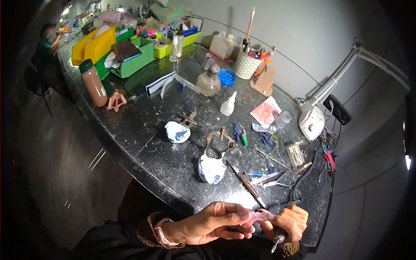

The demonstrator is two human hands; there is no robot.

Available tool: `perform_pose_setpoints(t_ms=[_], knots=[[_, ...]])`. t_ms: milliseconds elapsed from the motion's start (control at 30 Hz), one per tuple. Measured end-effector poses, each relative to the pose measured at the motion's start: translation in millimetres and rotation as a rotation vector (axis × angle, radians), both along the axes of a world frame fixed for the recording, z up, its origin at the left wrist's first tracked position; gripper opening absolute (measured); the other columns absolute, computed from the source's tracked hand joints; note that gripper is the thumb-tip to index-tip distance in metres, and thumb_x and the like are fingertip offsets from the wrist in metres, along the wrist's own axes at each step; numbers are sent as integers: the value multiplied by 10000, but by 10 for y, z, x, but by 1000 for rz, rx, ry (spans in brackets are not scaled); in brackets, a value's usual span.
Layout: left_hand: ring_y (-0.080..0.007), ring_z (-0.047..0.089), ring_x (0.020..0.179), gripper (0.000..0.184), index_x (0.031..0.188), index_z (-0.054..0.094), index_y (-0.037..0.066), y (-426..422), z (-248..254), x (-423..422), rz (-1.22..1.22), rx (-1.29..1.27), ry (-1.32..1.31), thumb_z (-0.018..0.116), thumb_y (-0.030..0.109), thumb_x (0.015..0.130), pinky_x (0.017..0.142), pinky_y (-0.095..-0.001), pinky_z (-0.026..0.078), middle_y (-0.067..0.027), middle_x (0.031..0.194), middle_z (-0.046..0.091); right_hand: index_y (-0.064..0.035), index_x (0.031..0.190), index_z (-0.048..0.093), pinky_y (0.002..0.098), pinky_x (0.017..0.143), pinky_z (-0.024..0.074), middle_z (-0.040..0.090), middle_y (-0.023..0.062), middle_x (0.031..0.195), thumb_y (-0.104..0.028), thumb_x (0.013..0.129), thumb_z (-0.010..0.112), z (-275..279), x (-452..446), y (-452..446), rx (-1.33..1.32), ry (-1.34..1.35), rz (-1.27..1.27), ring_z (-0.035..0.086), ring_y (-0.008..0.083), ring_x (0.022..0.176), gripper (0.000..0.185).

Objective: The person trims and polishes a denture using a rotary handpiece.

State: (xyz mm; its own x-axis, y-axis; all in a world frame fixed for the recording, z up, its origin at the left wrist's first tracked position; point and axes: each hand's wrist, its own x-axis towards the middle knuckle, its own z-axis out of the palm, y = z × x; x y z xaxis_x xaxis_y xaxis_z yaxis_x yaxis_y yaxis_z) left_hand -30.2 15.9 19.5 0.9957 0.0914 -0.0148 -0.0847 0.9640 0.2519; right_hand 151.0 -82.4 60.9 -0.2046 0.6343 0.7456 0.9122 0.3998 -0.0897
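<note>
Near the table's front edge, my left hand (212, 223) pinches a small pink denture piece (255, 219) between thumb and fingers. My right hand (291, 223) is wrapped round a metal rotary handpiece (279, 238), its bur pointing down toward me. A finger and thumb of the right hand also touch the denture piece's right end. The bur is apart from the pink piece. Just beyond my hands lies a brown-handled knife (248, 184). Farther back, a white plaster model (212, 169) is attached to a metal articulator (222, 141).
Another white model (177, 132) lies left of the articulator. Tweezers-like tools, a blue-tipped tool (254, 174) and a black cord (303, 180) are at right. A white dropper bottle (228, 104), glass burner (209, 81) and brown bottle (94, 84) stand farther back. A person (45, 52) sits far left.
</note>
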Motion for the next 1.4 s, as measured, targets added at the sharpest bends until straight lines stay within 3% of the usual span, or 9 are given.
perform_pose_setpoints(t_ms=[67,200,233,300,433,500,567,633,1400], knots=[[-160,606,882,269,1074,517,10,21,25,-12,-41,-38,29,549,195,881,764,-241,531,-96,964,593,-80,696,587,232,384,240,415,-38,431,-186,693,751,106,-52,44,-84,16,-15,360,81,347,195],[-144,584,904,211,953,512,18,0,19,27,495,446,-122,645,62,795,781,-256,529,-104,983,579,-60,691,588,208,425,387,587,28,524,-115,674,752,114,-6,41,-263,287,83,556,107,438,173],[-267,579,963,303,1050,481,-31,-48,30,67,745,594,-71,626,11,787,721,-322,573,-179,955,555,-57,692,588,211,447,413,607,44,556,-114,673,753,149,-15,38,-371,382,100,584,120,475,176],[-282,589,946,328,1061,483,-48,31,96,75,779,911,-57,622,-53,764,700,-330,579,-207,1023,535,-49,696,586,216,492,466,647,77,620,-111,671,755,264,-65,48,-589,576,140,639,145,548,181],[-238,621,878,205,969,555,-51,88,14,28,718,898,-117,619,-50,774,688,-294,555,-199,956,595,-37,707,577,182,469,435,638,69,629,-106,611,817,329,-122,129,-780,681,138,623,97,549,268],[-211,622,857,202,949,577,-47,93,82,0,684,723,-63,644,-44,759,720,-304,522,-172,898,616,-79,657,513,179,408,370,537,-13,561,-253,507,870,350,-276,138,-719,1099,24,519,40,452,425],[-208,624,840,230,956,580,-49,118,73,-52,633,646,-52,666,-35,743,738,-314,510,-163,895,615,-109,553,445,249,375,265,446,-15,455,-550,536,746,161,-243,257,-435,741,36,409,115,353,534],[-195,605,834,263,994,577,-58,107,56,-79,521,536,-59,664,-21,749,730,-308,499,-158,908,599,-125,591,487,240,383,295,472,-24,458,-568,504,752,195,-13,330,-483,96,102,445,123,358,523],[-84,491,751,265,1027,590,-60,200,-1,-80,345,669,-42,634,-35,767,664,-232,392,-67,802,565,-139,543,425,234,375,292,402,-42,473,-537,602,687,-32,-27,340,-442,-3,105,430,102,381,480]])
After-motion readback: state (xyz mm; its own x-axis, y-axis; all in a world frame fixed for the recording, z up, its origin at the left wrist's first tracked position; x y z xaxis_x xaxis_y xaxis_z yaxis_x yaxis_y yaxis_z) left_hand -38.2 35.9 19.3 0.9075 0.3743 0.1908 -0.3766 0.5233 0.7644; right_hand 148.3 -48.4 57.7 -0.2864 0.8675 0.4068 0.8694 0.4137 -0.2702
